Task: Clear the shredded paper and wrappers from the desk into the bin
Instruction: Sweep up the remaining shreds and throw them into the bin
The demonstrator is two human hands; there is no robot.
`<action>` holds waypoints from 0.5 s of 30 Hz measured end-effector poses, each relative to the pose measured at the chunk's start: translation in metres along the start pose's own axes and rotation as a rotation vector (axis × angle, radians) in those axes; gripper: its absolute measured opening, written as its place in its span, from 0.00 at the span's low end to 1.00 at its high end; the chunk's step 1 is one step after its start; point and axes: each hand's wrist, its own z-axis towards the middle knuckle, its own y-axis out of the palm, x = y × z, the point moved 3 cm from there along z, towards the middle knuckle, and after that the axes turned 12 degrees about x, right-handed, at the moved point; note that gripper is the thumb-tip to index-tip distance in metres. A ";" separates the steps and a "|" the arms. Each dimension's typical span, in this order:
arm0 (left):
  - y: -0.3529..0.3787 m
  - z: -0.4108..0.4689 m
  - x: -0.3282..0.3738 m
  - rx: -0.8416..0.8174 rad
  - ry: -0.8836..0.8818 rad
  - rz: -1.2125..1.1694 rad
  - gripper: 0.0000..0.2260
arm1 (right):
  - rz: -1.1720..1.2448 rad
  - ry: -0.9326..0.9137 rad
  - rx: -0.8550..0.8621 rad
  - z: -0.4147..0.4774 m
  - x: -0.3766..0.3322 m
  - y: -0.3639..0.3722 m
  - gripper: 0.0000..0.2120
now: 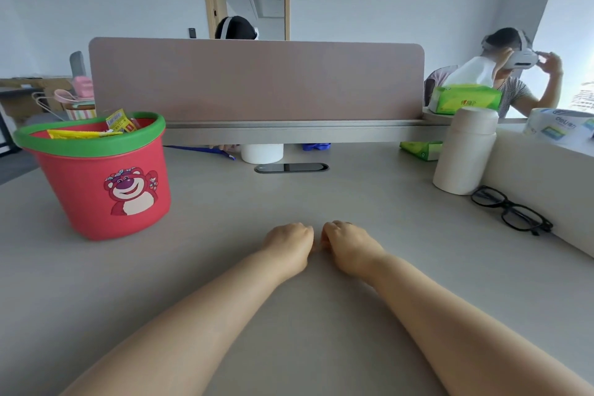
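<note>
Wrappers (96, 129) sit in red bin (106, 183), table (225, 209) bare of scraps. Left hand (289, 243), right hand (348, 244) rest side by side, fingers clenched, holding nothing visible; job likely finished.

1. The white paper roll (561, 127) at about two o'clock carried the blue word "deli"; the smaller print beside it was too small to read.
2. The green tissue pack (466, 100) at one o'clock bore a red-orange logo, illegible.
3. The yellow wrappers (117, 122) in the red bin (103, 183) at ten o'clock showed print too blurred to read.
</note>
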 end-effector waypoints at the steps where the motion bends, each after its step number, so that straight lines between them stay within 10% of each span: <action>1: 0.000 -0.002 -0.003 0.009 0.002 -0.033 0.09 | 0.027 0.020 0.011 -0.001 0.003 0.000 0.10; 15: -0.011 -0.010 -0.035 0.071 -0.073 -0.375 0.04 | 0.349 0.135 0.174 -0.001 0.021 -0.008 0.08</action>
